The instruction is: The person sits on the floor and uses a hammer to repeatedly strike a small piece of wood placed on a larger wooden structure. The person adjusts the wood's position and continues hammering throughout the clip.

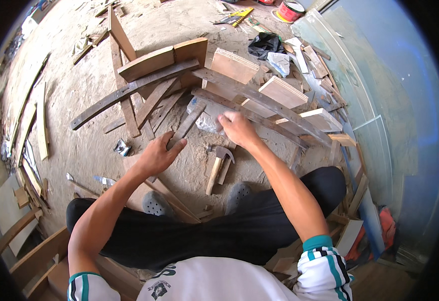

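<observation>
My left grip [160,155] clamps a flat grey-brown wooden strip [189,124] near my curled right grip [237,129], whose contents I can't tell; I'm likely positioning it, next probably needing steadiness.

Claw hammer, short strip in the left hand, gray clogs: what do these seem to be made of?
Claw hammer: handle likely wood, pale tan and seemingly unpainted; head probably steel, being dark gray with thin curved claws.
Short strip: apparently wood, with a dull gray-brown face.
Gray clogs: perhaps foam or rubber, matte, molded-looking, with round holes.
</observation>
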`<state>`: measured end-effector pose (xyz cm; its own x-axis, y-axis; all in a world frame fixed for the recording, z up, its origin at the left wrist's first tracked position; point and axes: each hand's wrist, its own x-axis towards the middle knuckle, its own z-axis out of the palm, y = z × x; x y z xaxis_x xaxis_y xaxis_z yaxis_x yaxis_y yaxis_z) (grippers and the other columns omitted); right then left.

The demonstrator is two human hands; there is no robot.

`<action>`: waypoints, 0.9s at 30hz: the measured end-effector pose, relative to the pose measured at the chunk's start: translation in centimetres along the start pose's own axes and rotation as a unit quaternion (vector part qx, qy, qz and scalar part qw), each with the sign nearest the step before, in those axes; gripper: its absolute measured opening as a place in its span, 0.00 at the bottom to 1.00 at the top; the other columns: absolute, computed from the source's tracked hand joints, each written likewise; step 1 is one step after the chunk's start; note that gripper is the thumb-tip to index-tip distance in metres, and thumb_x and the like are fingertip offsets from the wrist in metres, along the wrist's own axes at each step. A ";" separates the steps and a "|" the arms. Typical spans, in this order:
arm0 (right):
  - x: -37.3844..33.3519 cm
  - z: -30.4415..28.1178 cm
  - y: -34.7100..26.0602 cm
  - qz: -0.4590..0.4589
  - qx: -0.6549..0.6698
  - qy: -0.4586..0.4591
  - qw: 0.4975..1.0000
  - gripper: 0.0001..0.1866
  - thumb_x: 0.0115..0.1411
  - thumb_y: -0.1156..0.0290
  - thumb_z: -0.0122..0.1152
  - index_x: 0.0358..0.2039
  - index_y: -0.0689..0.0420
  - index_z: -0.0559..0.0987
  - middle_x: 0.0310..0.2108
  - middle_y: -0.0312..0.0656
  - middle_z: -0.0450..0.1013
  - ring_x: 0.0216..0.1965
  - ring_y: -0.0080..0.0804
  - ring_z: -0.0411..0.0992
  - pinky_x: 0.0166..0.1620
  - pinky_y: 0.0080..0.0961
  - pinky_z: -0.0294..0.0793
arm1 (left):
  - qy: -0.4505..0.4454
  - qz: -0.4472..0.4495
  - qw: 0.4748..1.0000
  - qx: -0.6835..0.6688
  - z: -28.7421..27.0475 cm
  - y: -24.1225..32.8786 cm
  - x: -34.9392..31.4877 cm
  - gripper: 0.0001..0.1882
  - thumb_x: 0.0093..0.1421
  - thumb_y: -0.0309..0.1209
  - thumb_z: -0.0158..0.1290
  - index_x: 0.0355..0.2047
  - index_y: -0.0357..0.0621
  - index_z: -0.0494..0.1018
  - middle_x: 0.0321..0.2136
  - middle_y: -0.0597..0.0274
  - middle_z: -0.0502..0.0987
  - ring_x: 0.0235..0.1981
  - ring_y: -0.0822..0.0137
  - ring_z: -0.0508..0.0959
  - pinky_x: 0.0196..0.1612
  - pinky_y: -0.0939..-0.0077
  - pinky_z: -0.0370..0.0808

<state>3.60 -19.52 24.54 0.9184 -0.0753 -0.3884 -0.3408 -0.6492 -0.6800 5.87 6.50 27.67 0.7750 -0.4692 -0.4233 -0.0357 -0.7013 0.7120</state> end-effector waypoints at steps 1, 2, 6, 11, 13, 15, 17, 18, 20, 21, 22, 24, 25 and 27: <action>0.6 1.2 2.0 0.076 -0.015 -0.072 0.994 0.21 0.68 0.58 0.46 0.33 0.61 0.80 0.25 0.46 0.78 0.21 0.35 0.76 0.28 0.33 0.74 | -0.026 -0.033 0.999 -0.016 0.1 0.1 0.2 0.34 0.62 0.55 0.49 0.46 0.29 0.69 0.33 0.35 0.76 0.40 0.43 0.78 0.44 0.57 0.72; 0.8 2.8 3.4 0.167 -0.054 -0.186 0.967 0.24 0.68 0.53 0.45 0.36 0.60 0.81 0.26 0.45 0.79 0.21 0.34 0.76 0.28 0.33 0.75 | -0.050 -0.067 0.996 -0.031 -0.1 0.5 0.2 0.34 0.63 0.55 0.48 0.45 0.28 0.69 0.34 0.34 0.76 0.41 0.43 0.78 0.44 0.57 0.72; -2.5 11.4 10.0 0.312 -0.172 -0.270 0.895 0.35 0.61 0.37 0.46 0.46 0.59 0.78 0.31 0.49 0.79 0.26 0.38 0.79 0.33 0.38 0.78 | -0.028 -0.071 0.996 -0.042 2.3 -2.9 1.3 0.29 0.62 0.50 0.50 0.41 0.28 0.69 0.33 0.33 0.76 0.42 0.41 0.77 0.43 0.56 0.73; -5.5 17.5 9.2 0.327 -0.190 -0.038 0.925 0.33 0.55 0.38 0.57 0.41 0.60 0.80 0.42 0.51 0.77 0.45 0.46 0.77 0.45 0.40 0.77 | -0.073 -0.161 0.983 -0.055 4.1 -8.4 1.5 0.19 0.52 0.34 0.53 0.36 0.27 0.70 0.31 0.35 0.77 0.37 0.46 0.80 0.41 0.62 0.76; -5.3 17.6 10.3 0.323 -0.134 -0.028 0.937 0.30 0.51 0.45 0.63 0.39 0.62 0.80 0.42 0.55 0.77 0.45 0.50 0.76 0.46 0.42 0.76 | -0.158 -0.229 0.945 -0.174 4.3 -10.1 1.6 0.16 0.52 0.32 0.54 0.34 0.27 0.70 0.31 0.37 0.77 0.31 0.50 0.82 0.36 0.65 0.79; -4.7 17.5 11.9 0.315 -0.115 -0.022 0.942 0.29 0.50 0.47 0.63 0.39 0.63 0.79 0.43 0.56 0.76 0.45 0.51 0.76 0.47 0.43 0.76 | -0.176 -0.263 0.939 -0.137 4.1 -10.3 2.1 0.14 0.53 0.29 0.52 0.36 0.29 0.71 0.29 0.45 0.78 0.27 0.56 0.81 0.29 0.67 0.78; -4.8 18.5 10.5 0.300 -0.127 0.029 0.945 0.27 0.49 0.51 0.63 0.40 0.63 0.78 0.41 0.57 0.77 0.43 0.52 0.76 0.46 0.43 0.76 | -0.180 -0.303 0.931 -0.098 2.9 -11.0 1.8 0.13 0.54 0.26 0.51 0.38 0.31 0.72 0.28 0.53 0.79 0.22 0.63 0.81 0.22 0.70 0.77; -5.0 19.4 10.2 0.292 -0.111 0.061 0.948 0.26 0.50 0.52 0.63 0.40 0.64 0.78 0.39 0.56 0.77 0.41 0.51 0.77 0.45 0.42 0.76 | -0.157 -0.331 0.923 -0.117 2.5 -11.3 1.5 0.11 0.50 0.26 0.50 0.30 0.31 0.77 0.29 0.44 0.80 0.29 0.56 0.83 0.33 0.67 0.80; -4.8 21.5 12.6 0.274 -0.015 0.135 0.952 0.22 0.51 0.56 0.62 0.38 0.63 0.77 0.34 0.52 0.77 0.36 0.47 0.77 0.42 0.41 0.77 | -0.153 -0.261 0.952 0.050 2.1 -10.6 2.2 0.13 0.48 0.27 0.50 0.30 0.31 0.78 0.33 0.40 0.79 0.32 0.54 0.83 0.36 0.65 0.79; -4.1 23.0 17.0 0.261 0.064 0.188 0.945 0.19 0.53 0.59 0.62 0.36 0.62 0.76 0.32 0.49 0.77 0.33 0.44 0.76 0.39 0.41 0.77 | -0.156 -0.207 0.957 0.132 2.7 -9.5 3.4 0.14 0.47 0.28 0.50 0.30 0.31 0.78 0.35 0.39 0.79 0.33 0.53 0.83 0.38 0.64 0.79; -3.7 23.7 19.6 0.240 0.144 0.234 0.931 0.16 0.54 0.61 0.61 0.34 0.61 0.75 0.29 0.46 0.76 0.29 0.42 0.76 0.36 0.41 0.77 | -0.144 -0.177 0.961 0.158 3.0 -9.1 4.0 0.14 0.47 0.29 0.50 0.30 0.31 0.78 0.35 0.38 0.79 0.34 0.52 0.82 0.38 0.63 0.78; -2.4 22.3 19.8 0.314 0.382 0.155 0.855 0.10 0.55 0.65 0.59 0.29 0.59 0.72 0.25 0.42 0.73 0.24 0.36 0.72 0.30 0.39 0.75 | -0.108 -0.124 0.963 0.216 2.7 -8.0 4.6 0.16 0.46 0.30 0.49 0.31 0.31 0.78 0.36 0.36 0.79 0.35 0.51 0.82 0.39 0.60 0.78; -2.1 22.2 16.9 0.326 0.447 0.112 0.825 0.09 0.56 0.67 0.58 0.28 0.58 0.70 0.24 0.41 0.71 0.22 0.34 0.70 0.27 0.38 0.73 | -0.094 -0.145 0.962 0.209 2.0 -8.5 4.2 0.15 0.46 0.30 0.49 0.30 0.32 0.79 0.35 0.37 0.79 0.37 0.50 0.82 0.40 0.61 0.78; -2.2 20.3 10.8 0.364 0.554 0.036 0.747 0.08 0.57 0.70 0.56 0.27 0.57 0.67 0.21 0.39 0.68 0.18 0.30 0.68 0.20 0.34 0.70 | -0.065 -0.180 0.962 0.193 0.9 -8.2 3.8 0.14 0.46 0.30 0.50 0.30 0.33 0.79 0.34 0.38 0.79 0.40 0.49 0.81 0.42 0.61 0.77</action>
<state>-6.13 -11.00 5.45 0.4025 -0.1701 -0.8995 -0.6761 0.6072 -0.4173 8.57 9.98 19.67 0.6960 -0.2050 -0.6882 -0.0312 -0.9661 0.2562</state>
